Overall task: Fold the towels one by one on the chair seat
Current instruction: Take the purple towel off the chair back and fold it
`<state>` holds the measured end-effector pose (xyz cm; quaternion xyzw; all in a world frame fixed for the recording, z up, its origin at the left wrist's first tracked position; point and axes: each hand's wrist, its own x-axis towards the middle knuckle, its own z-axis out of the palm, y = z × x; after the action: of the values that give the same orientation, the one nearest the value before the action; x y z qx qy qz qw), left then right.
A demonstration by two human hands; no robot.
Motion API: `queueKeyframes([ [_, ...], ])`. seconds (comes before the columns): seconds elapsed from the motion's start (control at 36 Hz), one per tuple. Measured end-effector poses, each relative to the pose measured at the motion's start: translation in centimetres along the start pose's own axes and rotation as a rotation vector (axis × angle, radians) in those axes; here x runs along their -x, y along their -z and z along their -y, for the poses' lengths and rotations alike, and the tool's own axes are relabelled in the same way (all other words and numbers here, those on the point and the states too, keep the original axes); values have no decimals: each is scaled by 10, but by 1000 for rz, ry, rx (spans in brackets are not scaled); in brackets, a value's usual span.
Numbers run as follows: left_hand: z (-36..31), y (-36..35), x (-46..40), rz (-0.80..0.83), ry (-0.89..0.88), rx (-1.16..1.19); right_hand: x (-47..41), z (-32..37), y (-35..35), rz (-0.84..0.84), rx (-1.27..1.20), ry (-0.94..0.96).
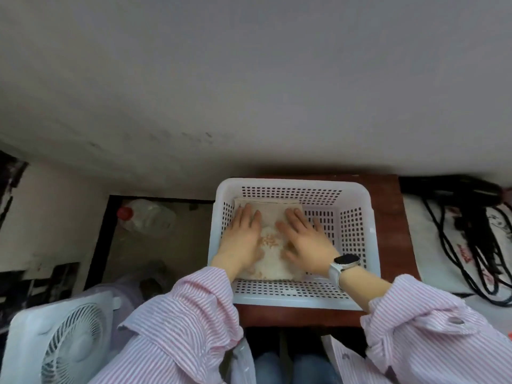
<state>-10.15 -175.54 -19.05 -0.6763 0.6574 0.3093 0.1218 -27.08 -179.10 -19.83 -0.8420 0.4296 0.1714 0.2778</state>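
A folded pale towel (270,246) with a tan pattern lies flat in the left part of a white perforated plastic basket (357,228). The basket stands on a reddish-brown wooden chair seat (388,195). My left hand (243,235) lies palm down on the towel's left side, fingers straight. My right hand (304,239), with a white smartwatch on the wrist, presses flat on the towel's right side. Both hands hide much of the towel's surface.
A white box fan (61,339) stands at the lower left. A clear plastic bottle with a red cap (144,217) lies on the floor left of the chair. Black cables (457,245) lie over white cloth on the right. A grey wall rises behind.
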Motion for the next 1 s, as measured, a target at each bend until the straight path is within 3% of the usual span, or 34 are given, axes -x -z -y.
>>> queueKeyframes([
  [0.11, 0, 21, 37, -282, -18, 230, 17, 14, 26, -244, -206, 1],
  [0.17, 0, 26, 62, -385, 58, 346, 24, 28, 40, -346, -306, 28],
  [0.25, 2, 26, 108, -569, 229, 532, 41, 60, 56, -363, -430, 116],
  [0.36, 4, 9, 182, -772, 462, 658, 68, 111, 58, -286, -520, 266],
  [0.61, 11, -75, 370, -950, 942, 818, 155, 247, -5, 33, -394, 609],
  [0.89, -48, -232, 617, -1194, 1497, 838, 332, 415, -150, 346, -32, 1119],
  [1.0, -92, -306, 714, -1225, 1623, 880, 433, 460, -221, 453, 5, 1240],
])
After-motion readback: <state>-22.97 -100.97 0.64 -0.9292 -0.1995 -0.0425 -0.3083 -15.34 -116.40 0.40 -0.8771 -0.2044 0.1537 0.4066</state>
